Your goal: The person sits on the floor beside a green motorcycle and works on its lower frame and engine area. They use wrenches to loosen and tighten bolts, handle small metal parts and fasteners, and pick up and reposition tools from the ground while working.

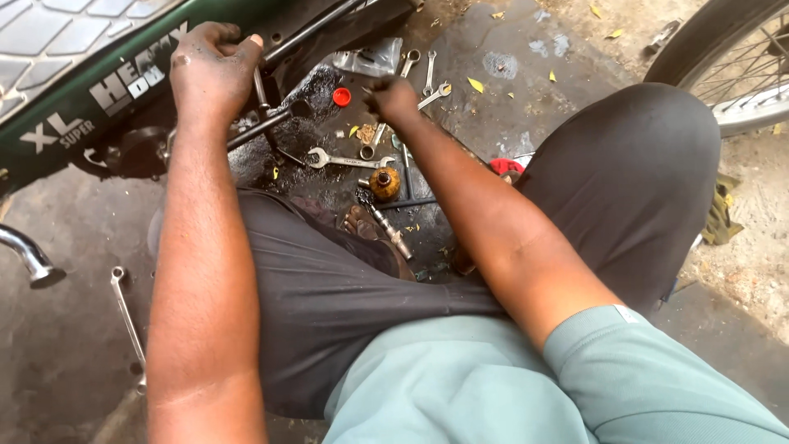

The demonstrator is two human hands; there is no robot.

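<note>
Gripping a dark metal rod point(267, 123) under the green moped point(74, 90), left hand point(212, 70) closed tight, right hand point(393, 99) blurred over spanners point(349, 160) on the floor point(74, 230), fingers unclear

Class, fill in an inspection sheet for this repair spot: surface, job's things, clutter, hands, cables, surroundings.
Surface: oily, wet concrete floor, stained dark.
Job's things: green motorbike frame; black rod beneath the left hand.
Clutter: spanners scattered, another spanner at left, red cap, brass-coloured part, plastic bag, dry leaves.
Hands: left hand gripping on the frame; right hand blurred, over the tools.
Cables: nothing seen.
Surroundings: spoked wheel at right, chrome pipe at left.
</note>
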